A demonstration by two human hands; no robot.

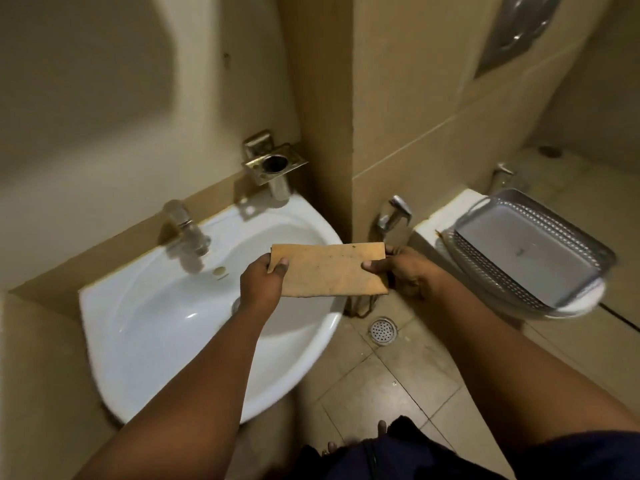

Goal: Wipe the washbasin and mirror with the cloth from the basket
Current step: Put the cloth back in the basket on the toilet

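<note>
Holding the cloth (329, 270) taut, my left hand (263, 278) and right hand (403, 268) pinch opposite ends so it hangs flat over the washbasin (145, 323) rim, ready for wiping; the basket (526, 258) sits emptied on the toilet lid.

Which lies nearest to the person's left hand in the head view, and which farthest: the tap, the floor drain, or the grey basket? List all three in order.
Measured from the left hand:
1. Tap, up and to its left, behind the washbasin bowl.
2. Floor drain, lower right, on the tiled floor.
3. Grey basket, far right, on the white toilet.
</note>
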